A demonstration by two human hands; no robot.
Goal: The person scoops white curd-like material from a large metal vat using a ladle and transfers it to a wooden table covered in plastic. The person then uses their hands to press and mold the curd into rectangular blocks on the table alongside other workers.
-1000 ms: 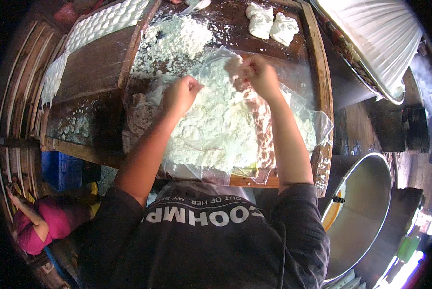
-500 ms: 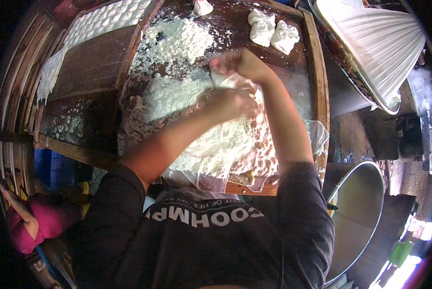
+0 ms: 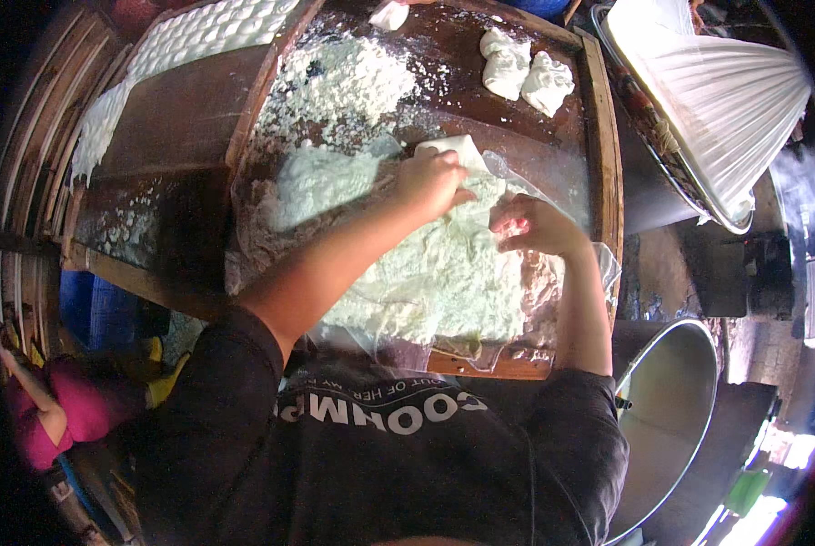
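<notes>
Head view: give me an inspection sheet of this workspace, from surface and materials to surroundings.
Surface: dark brown wooden table with raised wooden rim, crumb-strewn.
Materials: white crumbly mass, translucent sheet showing at its edges.
Clutter: heap of loose white crumbs; two lumpy white bundles.
Hands: left hand by a smooth white flap; right hand over the mass, fingers curled, contact unclear.
Cables: nothing clearly seen.
Surroundings: round metal vessel and pleated white cloth at right; person in magenta top at lower left.

Bare left hand point(image 3: 433, 185): fingers bent, thumb out to the right.
Bare right hand point(image 3: 542, 227): fingers curled, thumb apart.
Bare left forearm point(image 3: 330, 262): slants forward and right.
Bare right forearm point(image 3: 586, 314): nearly straight forward.
</notes>
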